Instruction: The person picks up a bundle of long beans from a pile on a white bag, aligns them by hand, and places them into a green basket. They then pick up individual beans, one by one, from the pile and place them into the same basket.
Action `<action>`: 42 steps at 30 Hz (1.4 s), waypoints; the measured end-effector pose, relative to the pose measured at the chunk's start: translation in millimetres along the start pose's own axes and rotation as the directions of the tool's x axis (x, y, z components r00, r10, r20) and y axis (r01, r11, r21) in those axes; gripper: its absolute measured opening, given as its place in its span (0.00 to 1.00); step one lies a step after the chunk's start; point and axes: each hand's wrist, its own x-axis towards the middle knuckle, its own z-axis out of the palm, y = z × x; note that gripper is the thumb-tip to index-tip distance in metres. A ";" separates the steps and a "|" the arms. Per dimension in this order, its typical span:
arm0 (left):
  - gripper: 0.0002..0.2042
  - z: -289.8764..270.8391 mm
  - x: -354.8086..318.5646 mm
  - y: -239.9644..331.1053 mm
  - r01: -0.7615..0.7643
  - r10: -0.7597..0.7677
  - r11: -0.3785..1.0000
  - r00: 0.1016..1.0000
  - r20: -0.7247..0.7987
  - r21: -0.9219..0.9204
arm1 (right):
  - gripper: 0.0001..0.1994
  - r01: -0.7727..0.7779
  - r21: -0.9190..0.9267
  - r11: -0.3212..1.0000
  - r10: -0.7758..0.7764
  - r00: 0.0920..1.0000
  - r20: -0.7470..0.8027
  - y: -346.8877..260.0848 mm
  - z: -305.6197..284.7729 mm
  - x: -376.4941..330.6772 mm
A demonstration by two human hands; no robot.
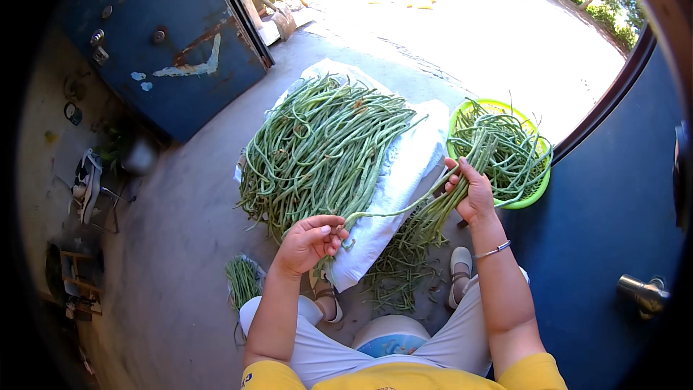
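My right hand (473, 191) is closed around a bunch of long green beans (437, 215), whose ends hang down toward the floor. A single long bean (393, 213) stretches from this bunch across to my left hand (312, 243), where thumb and fingers pinch its end. Left of centre, a big heap of long beans (317, 148) lies on a white sack (419, 152), and my left hand is at its near edge. Just beyond my right hand stands a lime-green plastic basket (533, 197) with more long beans (509, 148) piled in it.
Short bean pieces (401, 271) litter the floor between my feet. A small bundle of thin green stalks (243, 279) lies left of my leg. Blue metal doors flank the doorway, one left (188, 58), one right (592, 224). A shovel (284, 20) leans near the left door.
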 end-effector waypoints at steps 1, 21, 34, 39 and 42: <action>0.13 0.7 -0.1 -0.2 -0.002 0.002 1.000 1.000 0.000 0.006 | 0.07 0.001 0.007 1.000 -0.001 1.000 -0.004 0.2 0.4 -0.3; 0.06 9.8 24.7 -32.9 -0.025 0.626 0.198 0.772 -0.106 0.980 | 0.07 0.054 0.007 0.999 -0.054 0.998 -0.013 -12.2 1.9 -3.7; 0.06 13.8 13.5 -16.4 -0.427 0.411 0.902 0.894 -0.179 -0.061 | 0.06 0.158 0.103 0.982 -0.141 0.978 -0.153 -20.0 -11.1 6.7; 0.11 14.4 -3.3 -17.1 -0.116 -0.029 0.839 0.966 0.257 0.531 | 0.07 0.097 0.008 0.995 -0.096 0.995 -0.040 -26.6 -17.8 6.0; 0.13 37.5 -5.3 -28.1 -0.261 0.064 0.432 0.964 0.259 0.863 | 0.08 0.043 0.003 0.999 -0.043 0.998 -0.047 -18.9 -17.0 5.0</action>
